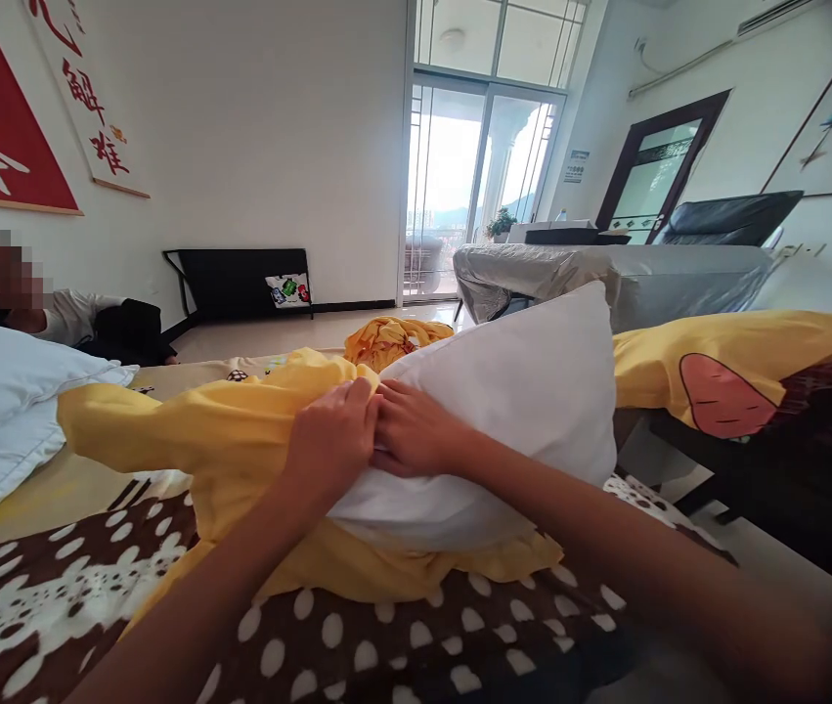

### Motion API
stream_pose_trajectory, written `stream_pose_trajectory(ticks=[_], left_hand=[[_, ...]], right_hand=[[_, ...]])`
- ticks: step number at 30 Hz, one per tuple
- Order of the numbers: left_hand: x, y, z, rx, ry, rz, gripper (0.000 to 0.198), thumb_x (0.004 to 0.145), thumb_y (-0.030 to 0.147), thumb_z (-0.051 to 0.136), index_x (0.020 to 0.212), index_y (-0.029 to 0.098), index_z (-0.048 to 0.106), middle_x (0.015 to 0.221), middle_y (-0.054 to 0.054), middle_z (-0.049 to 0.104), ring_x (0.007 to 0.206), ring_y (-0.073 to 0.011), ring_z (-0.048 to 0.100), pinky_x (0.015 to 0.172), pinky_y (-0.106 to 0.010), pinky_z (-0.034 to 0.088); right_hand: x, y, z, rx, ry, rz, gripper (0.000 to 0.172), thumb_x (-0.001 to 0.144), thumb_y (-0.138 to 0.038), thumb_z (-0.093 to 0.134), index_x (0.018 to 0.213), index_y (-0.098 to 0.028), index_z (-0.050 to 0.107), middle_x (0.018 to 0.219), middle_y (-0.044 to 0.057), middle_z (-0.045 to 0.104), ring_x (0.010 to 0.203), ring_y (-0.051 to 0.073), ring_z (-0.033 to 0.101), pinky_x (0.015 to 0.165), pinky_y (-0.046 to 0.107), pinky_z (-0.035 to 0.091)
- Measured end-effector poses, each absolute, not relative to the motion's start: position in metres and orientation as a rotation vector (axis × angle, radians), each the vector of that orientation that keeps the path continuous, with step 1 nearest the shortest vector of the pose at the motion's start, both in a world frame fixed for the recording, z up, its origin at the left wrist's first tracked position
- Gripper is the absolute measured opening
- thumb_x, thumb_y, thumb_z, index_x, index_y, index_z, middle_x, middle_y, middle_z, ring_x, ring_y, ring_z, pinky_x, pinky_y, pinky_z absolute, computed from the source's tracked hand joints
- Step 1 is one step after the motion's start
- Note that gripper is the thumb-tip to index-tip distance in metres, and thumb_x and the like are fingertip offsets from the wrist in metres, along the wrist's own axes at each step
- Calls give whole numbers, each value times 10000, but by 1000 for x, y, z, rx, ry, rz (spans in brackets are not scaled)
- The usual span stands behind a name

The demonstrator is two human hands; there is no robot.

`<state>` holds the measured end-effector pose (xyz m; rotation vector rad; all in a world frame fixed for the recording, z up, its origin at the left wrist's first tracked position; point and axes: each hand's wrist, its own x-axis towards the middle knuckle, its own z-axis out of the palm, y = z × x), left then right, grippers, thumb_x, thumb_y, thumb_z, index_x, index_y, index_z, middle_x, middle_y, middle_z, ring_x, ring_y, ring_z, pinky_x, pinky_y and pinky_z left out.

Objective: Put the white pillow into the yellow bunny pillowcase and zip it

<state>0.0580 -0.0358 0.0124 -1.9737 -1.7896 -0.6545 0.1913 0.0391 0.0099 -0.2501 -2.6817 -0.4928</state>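
Note:
In the middle of the head view lies a white pillow [525,391], its left end inside a yellow pillowcase [232,420]. The rest of the pillow sticks out to the right, bare. My left hand [334,435] is closed on the yellow cloth near its opening. Right against it, my right hand [416,425] has its fingers curled over the pillow where pillow and cloth meet. The fingertips of both hands are partly hidden. The pillowcase spreads out to the left and also lies under the pillow.
A brown blanket with white dots [328,636] lies beneath. White pillows [12,401] are stacked at left, near a seated person [85,318]. Crumpled yellow cloth [393,337] lies behind, and another yellow cloth [738,367] hangs over furniture at right. A plastic-covered table [606,279] stands farther back.

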Motion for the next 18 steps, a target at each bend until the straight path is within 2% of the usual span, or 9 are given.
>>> stream_pose_trajectory(ticks=[3, 4, 7, 10, 14, 18], left_hand=[[37, -38, 12, -1982, -1811, -658, 263, 962, 324, 323, 845, 180, 510, 764, -43, 616, 718, -198, 614, 588, -286, 329], [32, -40, 13, -2007, -1808, -647, 272, 963, 328, 316, 844, 179, 509, 746, -39, 610, 700, -193, 611, 590, -283, 335], [28, -45, 17, -2021, -1831, -559, 292, 961, 339, 293, 872, 175, 518, 725, -40, 607, 682, -200, 611, 577, -289, 333], [32, -45, 24, -1911, -1879, -376, 252, 928, 296, 320, 935, 169, 537, 790, -76, 623, 721, -235, 621, 535, -302, 308], [37, -31, 36, -1772, -1805, -332, 249, 839, 173, 380, 1031, 134, 535, 957, -142, 611, 913, -285, 608, 594, -314, 405], [43, -8, 50, -1816, -1858, -324, 365, 814, 127, 370, 1152, 114, 506, 992, -160, 609, 925, -310, 621, 649, -344, 473]], right_hand=[[226, 44, 32, -211, -2628, -584, 455, 934, -445, 428, 1277, -166, 540, 1271, 141, 556, 1131, 245, 493, 985, 415, 352], [235, 47, 39, -277, -2601, -629, 493, 935, -466, 425, 1334, -185, 495, 1307, 136, 536, 1169, 257, 473, 1006, 439, 323], [248, 54, 47, -492, -2599, -785, 556, 926, -544, 404, 1381, -230, 460, 1167, 128, 609, 1085, 289, 515, 961, 487, 316], [243, 51, 38, -481, -2692, -838, 566, 944, -549, 337, 1410, -242, 432, 1008, 116, 628, 895, 247, 548, 857, 428, 366], [235, 34, 26, -428, -2721, -784, 600, 948, -556, 301, 1455, -240, 358, 1022, 116, 604, 832, 226, 521, 785, 385, 373], [236, 24, 26, -426, -2764, -757, 686, 920, -625, 290, 1462, -209, 344, 1030, 124, 599, 816, 228, 505, 740, 369, 369]])
